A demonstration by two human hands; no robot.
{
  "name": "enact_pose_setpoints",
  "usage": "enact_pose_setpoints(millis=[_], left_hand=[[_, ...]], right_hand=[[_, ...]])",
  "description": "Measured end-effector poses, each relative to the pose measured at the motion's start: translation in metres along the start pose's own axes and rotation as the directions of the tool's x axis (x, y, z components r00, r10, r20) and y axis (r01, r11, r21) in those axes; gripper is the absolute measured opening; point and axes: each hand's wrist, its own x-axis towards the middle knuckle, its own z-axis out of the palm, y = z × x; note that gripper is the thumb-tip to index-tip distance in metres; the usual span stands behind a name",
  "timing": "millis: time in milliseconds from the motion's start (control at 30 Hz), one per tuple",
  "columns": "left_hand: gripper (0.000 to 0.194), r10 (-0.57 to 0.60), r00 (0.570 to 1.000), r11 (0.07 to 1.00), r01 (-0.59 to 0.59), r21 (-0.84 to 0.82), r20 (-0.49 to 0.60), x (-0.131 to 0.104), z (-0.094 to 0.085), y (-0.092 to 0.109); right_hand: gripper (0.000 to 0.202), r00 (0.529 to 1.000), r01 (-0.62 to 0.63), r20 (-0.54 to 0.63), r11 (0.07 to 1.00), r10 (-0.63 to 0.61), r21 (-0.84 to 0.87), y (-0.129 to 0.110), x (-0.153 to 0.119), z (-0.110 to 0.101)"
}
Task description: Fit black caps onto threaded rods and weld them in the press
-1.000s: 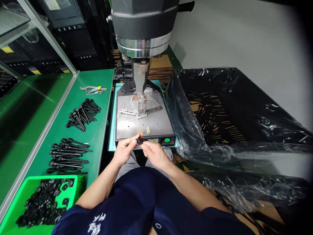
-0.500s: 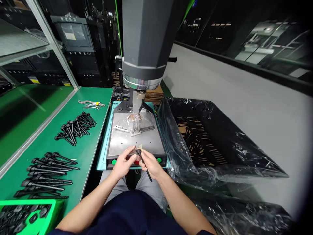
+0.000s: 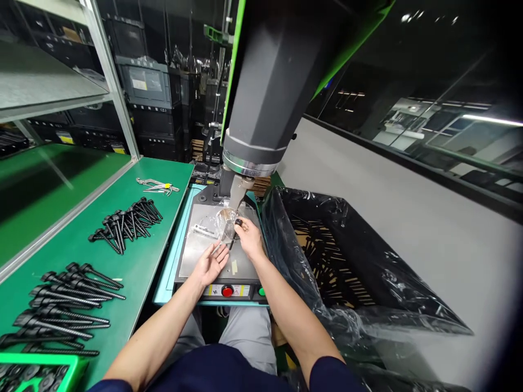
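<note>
- Green worktable is running along the person's left side, and dark storage crates are standing stacked behind it.
- On that worktable, two groups of black ribbed rods with thick heads are lying, one nearer the person and one farther off; beyond them a wrench is resting beside some hex keys.
- At the lower left corner, a bright green bin is holding small black pieces.
- Directly ahead, a large grey machine head is hanging over a metal base plate, its narrow tip reaching down toward a block fixture that is sitting under crinkled clear film.
- On the front edge of the machine base, a red button is showing between the forearms, and a green button is showing just beside the right forearm.
- The right hand is pinching a black headed rod near its head, between thumb and fingers; the rod is slanting downward over the plate, right next to the fixture.
- The left hand is staying released, palm turned upward and fingers loosely spread, just below and to the left of the rod.
- To the right of the machine, a box lined with black plastic is holding many dark rods over brown cardboard.
</note>
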Motion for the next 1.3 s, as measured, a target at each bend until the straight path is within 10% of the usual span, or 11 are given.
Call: enact_pose_setpoints(millis=[267, 533, 733, 933, 1100, 1300], left_hand=[[0.016, 0.226, 0.974, 0.974, -0.226, -0.014, 0.007, -0.011, 0.012, 0.015], [0.019, 0.326, 0.939, 0.941, -0.334, 0.062, 0.107, -0.025, 0.034, 0.037], [0.018, 0.327, 0.941, 0.94, -0.334, 0.077, 0.087, -0.029, 0.036, 0.042], [0.019, 0.324, 0.943, 0.94, -0.329, 0.086, 0.075, -0.028, 0.034, 0.041], [0.019, 0.332, 0.941, 0.933, -0.339, 0.126, 0.068, -0.029, 0.034, 0.039], [0.029, 0.366, 0.927, 0.872, -0.372, 0.318, 0.082, -0.028, 0.029, 0.037]], right_hand=[[0.034, 0.976, 0.187, -0.056, 0.944, -0.209, -0.272, -0.004, 0.012, 0.004], [0.028, 0.984, 0.08, -0.133, 0.956, -0.121, -0.283, -0.007, 0.044, 0.018], [0.024, 0.993, 0.052, 0.115, 0.981, -0.031, -0.186, -0.01, 0.05, 0.006], [0.02, 0.987, 0.145, 0.107, 0.949, -0.119, -0.28, -0.007, 0.054, 0.001], [0.03, 0.984, -0.133, 0.13, 0.989, 0.124, 0.063, -0.004, 0.053, 0.001], [0.034, 0.858, -0.472, 0.022, 0.771, 0.513, 0.427, 0.001, 0.08, -0.002]])
